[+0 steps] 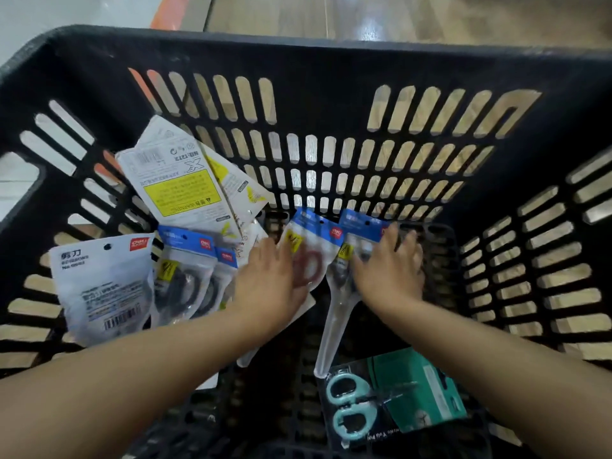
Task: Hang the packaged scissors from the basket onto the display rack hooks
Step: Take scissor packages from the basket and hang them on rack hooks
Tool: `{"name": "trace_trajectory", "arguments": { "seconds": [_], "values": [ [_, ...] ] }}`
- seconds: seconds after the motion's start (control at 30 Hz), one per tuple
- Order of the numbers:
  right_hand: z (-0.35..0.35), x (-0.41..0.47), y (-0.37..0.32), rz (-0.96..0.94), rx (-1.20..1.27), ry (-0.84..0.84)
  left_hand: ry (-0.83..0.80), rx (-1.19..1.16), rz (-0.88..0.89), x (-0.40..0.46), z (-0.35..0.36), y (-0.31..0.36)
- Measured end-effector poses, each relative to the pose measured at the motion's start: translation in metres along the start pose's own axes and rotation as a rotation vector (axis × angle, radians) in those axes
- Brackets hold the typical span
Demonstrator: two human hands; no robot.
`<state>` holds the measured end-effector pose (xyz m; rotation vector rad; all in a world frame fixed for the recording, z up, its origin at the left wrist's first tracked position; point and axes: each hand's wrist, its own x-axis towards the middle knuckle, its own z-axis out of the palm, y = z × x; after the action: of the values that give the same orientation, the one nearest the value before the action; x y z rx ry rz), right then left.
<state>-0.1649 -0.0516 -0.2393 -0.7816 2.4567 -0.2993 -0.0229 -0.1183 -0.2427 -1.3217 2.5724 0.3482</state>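
Scissor packs (306,256) are ours inside the basket (331,61), left hand (268,279) fingers gripping the red-handled one, right hand (387,270) fingers splayed over its neighbour (361,233); next, lift toward hooks.

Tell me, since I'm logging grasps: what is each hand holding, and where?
Left hand grips the red-handled scissors pack at its handle end. Right hand lies on the neighbouring scissors pack near its blue header; a closed grip cannot be told.

**Both hands in the basket**

Inside the black basket (331,58), the left hand (265,283) lies on a red-handled scissors pack (311,256); the right hand (389,270) covers a blue-topped pack (359,226). More packs (178,180) lie left; teal scissors (351,405) sit near.
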Motion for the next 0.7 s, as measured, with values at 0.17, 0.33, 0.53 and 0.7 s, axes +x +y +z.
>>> {"name": "trace_trajectory", "arguments": {
  "seconds": [0.17, 0.33, 0.53, 0.7],
  "values": [
    [0.028, -0.012, 0.004, -0.027, -0.1, -0.121, -0.027, 0.068, 0.032, 0.007, 0.004, 0.008],
    [0.044, -0.011, -0.001, -0.109, -0.167, -0.122, -0.12, 0.175, 0.168, 0.022, 0.01, 0.003],
    [0.048, -0.01, 0.005, -0.17, -0.103, -0.066, -0.166, 0.268, 0.236, 0.032, 0.015, 0.001],
    [0.045, -0.01, 0.006, -0.228, -0.014, -0.063, -0.092, 0.125, 0.205, 0.026, 0.008, -0.004]
  ]
}}
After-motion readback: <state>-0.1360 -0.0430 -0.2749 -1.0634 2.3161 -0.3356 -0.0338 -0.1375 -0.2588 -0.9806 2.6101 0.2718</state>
